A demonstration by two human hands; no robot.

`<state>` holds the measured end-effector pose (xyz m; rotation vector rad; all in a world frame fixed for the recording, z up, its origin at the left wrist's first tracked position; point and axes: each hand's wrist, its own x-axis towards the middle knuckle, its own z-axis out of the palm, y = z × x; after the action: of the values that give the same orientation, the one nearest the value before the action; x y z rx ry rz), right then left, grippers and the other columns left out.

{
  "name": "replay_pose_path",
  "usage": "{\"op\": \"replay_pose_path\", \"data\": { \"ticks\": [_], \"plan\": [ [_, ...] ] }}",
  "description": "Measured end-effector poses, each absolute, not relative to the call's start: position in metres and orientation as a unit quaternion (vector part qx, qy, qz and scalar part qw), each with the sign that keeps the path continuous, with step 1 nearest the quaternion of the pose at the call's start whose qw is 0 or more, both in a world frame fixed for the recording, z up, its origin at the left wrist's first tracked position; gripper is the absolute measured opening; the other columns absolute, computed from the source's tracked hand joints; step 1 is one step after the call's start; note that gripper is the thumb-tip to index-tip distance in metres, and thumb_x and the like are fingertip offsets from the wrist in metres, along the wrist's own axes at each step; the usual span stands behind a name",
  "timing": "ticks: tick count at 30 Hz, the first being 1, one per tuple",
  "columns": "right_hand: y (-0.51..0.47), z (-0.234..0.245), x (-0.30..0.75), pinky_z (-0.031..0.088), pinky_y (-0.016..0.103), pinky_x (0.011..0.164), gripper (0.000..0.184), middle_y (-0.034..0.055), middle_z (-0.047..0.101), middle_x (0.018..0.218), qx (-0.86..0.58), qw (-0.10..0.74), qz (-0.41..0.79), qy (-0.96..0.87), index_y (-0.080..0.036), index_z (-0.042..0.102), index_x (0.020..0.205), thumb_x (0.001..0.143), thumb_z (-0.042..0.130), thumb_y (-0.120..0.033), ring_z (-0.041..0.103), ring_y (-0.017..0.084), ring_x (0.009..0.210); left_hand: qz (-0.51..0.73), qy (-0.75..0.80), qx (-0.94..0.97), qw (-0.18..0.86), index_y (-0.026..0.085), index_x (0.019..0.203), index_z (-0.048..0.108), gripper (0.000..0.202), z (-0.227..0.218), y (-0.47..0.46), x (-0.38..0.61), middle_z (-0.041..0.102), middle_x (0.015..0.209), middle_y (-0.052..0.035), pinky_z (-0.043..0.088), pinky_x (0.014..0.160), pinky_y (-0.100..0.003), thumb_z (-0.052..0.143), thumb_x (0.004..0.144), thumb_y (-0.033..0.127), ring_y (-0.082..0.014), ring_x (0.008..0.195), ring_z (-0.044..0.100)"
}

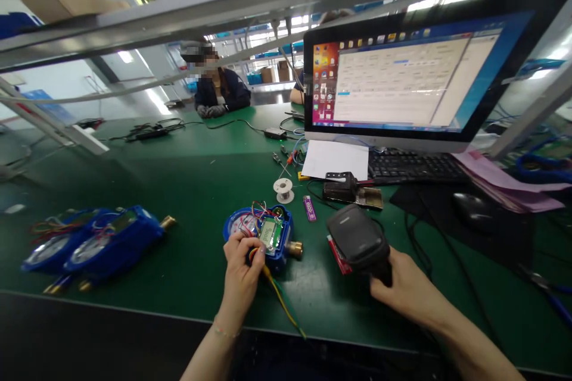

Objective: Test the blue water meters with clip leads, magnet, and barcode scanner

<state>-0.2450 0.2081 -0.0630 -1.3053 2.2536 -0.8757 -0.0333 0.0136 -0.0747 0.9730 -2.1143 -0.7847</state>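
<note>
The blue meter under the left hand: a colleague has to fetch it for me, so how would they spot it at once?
Start at the monitor on the green table and come toward the near edge. Left of the black scanner in the right hand, the blue meter sits under the left hand. Unlike the closed meters farther left, it shows bare wires and a small screen.

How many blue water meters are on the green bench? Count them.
3: one blue water meter under the left hand; two at far left, overlapping, so more may hide.
</note>
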Motion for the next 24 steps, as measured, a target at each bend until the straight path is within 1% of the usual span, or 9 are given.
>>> {"op": "replay_pose_path", "data": {
  "ticks": [2, 3, 5, 11, 14, 18, 22, 24],
  "plan": [
    [0.212, -0.054, -0.236, 0.037, 0.02, 0.05, 0.016, -0.0013, 0.052, 0.058, -0.504, 0.233, -0.348, 0.756, -0.016, 0.056, 0.074, 0.061, 0.049, -0.02, 0.047, 0.011, 0.057, -0.305, -0.808, 0.373, 0.339, 0.023, 0.078, 0.056, 0.019, -0.075, 0.013, -0.033, 0.042, 0.098, -0.0031, 0.032, 0.091, -0.039, 0.045, 0.081, 0.038, -0.0215, 0.1, 0.038],
    [0.212, -0.052, -0.233, 0.038, 0.019, 0.05, 0.011, -0.0016, 0.05, 0.056, -0.512, 0.242, -0.362, 0.741, -0.016, 0.055, 0.068, 0.059, 0.05, -0.02, 0.047, 0.011, 0.058, -0.307, -0.807, 0.374, 0.339, 0.023, 0.078, 0.056, 0.019, -0.075, 0.013, -0.033, 0.042, 0.098, -0.0031, 0.032, 0.091, -0.039, 0.045, 0.081, 0.038, -0.0215, 0.1, 0.038],
    [0.21, -0.052, -0.227, 0.039, 0.019, 0.052, 0.007, -0.002, 0.047, 0.053, -0.517, 0.253, -0.385, 0.722, -0.017, 0.054, 0.063, 0.057, 0.052, -0.02, 0.046, 0.011, 0.06, -0.31, -0.807, 0.375, 0.334, 0.023, 0.079, 0.056, 0.019, -0.075, 0.013, -0.033, 0.042, 0.099, -0.003, 0.032, 0.091, -0.039, 0.045, 0.081, 0.038, -0.0214, 0.1, 0.038],
    [0.196, -0.053, -0.224, 0.041, 0.019, 0.057, 0.007, -0.003, 0.043, 0.052, -0.537, 0.283, -0.401, 0.686, -0.016, 0.051, 0.06, 0.054, 0.054, -0.019, 0.045, 0.011, 0.063, -0.299, -0.81, 0.379, 0.334, 0.023, 0.078, 0.055, 0.02, -0.074, 0.015, -0.033, 0.042, 0.098, -0.003, 0.033, 0.091, -0.038, 0.044, 0.081, 0.039, -0.0211, 0.099, 0.039],
    [0.192, -0.053, -0.224, 0.04, 0.019, 0.058, 0.007, -0.0038, 0.042, 0.054, -0.55, 0.299, -0.396, 0.671, -0.016, 0.05, 0.06, 0.054, 0.054, -0.017, 0.042, 0.009, 0.062, -0.301, -0.808, 0.38, 0.334, 0.023, 0.077, 0.056, 0.02, -0.073, 0.015, -0.033, 0.042, 0.097, -0.0033, 0.033, 0.09, -0.039, 0.044, 0.08, 0.039, -0.0215, 0.098, 0.039],
    [0.189, -0.056, -0.223, 0.036, 0.017, 0.055, 0.008, -0.0048, 0.041, 0.056, -0.555, 0.314, -0.395, 0.661, -0.015, 0.046, 0.061, 0.055, 0.051, -0.015, 0.035, 0.007, 0.058, -0.303, -0.807, 0.38, 0.335, 0.022, 0.078, 0.056, 0.02, -0.073, 0.014, -0.033, 0.042, 0.097, -0.0038, 0.032, 0.09, -0.041, 0.045, 0.079, 0.04, -0.0222, 0.097, 0.039],
    [0.19, -0.051, -0.221, 0.029, 0.017, 0.049, 0.011, -0.0059, 0.036, 0.056, -0.551, 0.323, -0.395, 0.661, -0.017, 0.04, 0.059, 0.055, 0.051, -0.015, 0.028, 0.005, 0.054, -0.305, -0.803, 0.386, 0.335, 0.022, 0.077, 0.056, 0.022, -0.073, 0.014, -0.033, 0.042, 0.096, -0.0042, 0.033, 0.089, -0.042, 0.045, 0.078, 0.041, -0.0228, 0.097, 0.039],
    [0.191, -0.048, -0.225, 0.027, 0.017, 0.047, 0.01, -0.0059, 0.036, 0.055, -0.549, 0.329, -0.377, 0.669, -0.017, 0.041, 0.059, 0.057, 0.05, -0.016, 0.028, 0.005, 0.053, -0.304, -0.801, 0.392, 0.335, 0.022, 0.076, 0.056, 0.022, -0.072, 0.014, -0.033, 0.042, 0.096, -0.0043, 0.033, 0.089, -0.042, 0.046, 0.077, 0.042, -0.0232, 0.097, 0.039]
  ]
}}
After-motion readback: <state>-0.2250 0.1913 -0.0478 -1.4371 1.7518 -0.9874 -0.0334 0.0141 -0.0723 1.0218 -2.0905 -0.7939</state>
